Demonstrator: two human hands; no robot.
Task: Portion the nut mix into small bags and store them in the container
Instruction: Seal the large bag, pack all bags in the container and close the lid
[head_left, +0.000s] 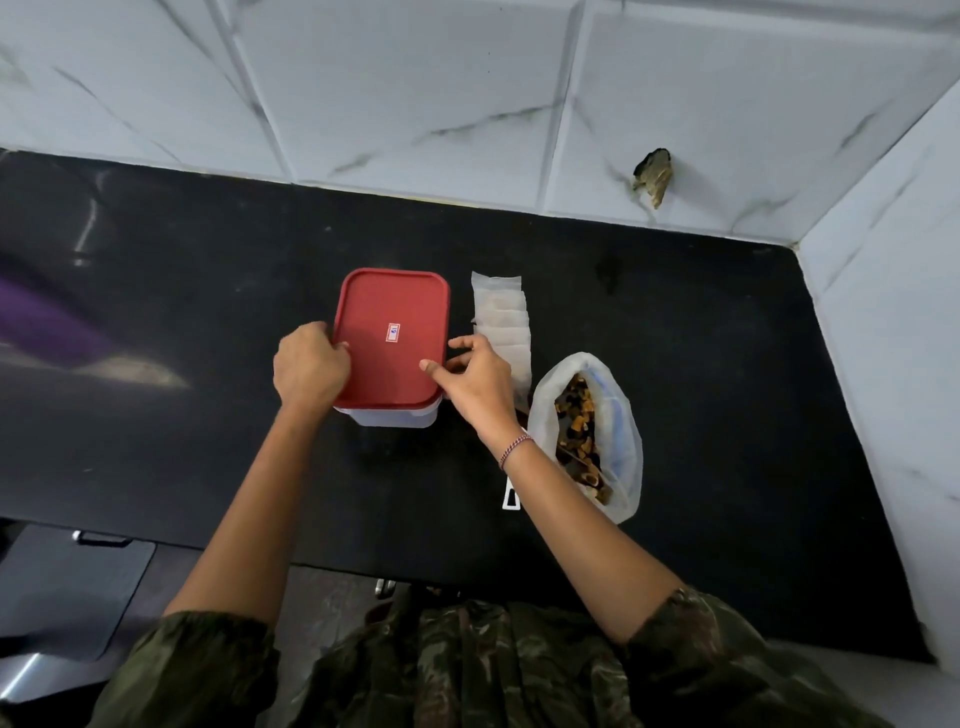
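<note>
Nut mix (576, 415) not yet portioned; it lies on the counter (208, 441), right of the container and nearer the person

Counter: black, flat, glossy, looks slick. Carries everything noted below

Container (389, 417): rectangular box, clear plastic, rounded corners. Red lid (392, 312) seated on top, matte, small sticker at centre. Step in hand looks like prising the lid off. Risk: the lid lets go suddenly and the light box skids on the slick surface into the things on its right

Plastic bag (626, 441) around the mix: limp, translucent, mouth open. Contents are dark and tan chunks, irregular. Risk: the right forearm passes close over it; a dragged wrist could tip it and spill nuts

Small bags (501, 317): thin, clear, flat, fanned in a stack just right of the container. Risk: light enough to scatter at a knock

Left hand (309, 366): fingers curled over the lid's left edge, gripping it

Right hand (475, 387): thumb on the lid's right side, fingers bent beside that edge; cannot tell whether they have caught the rim
</note>
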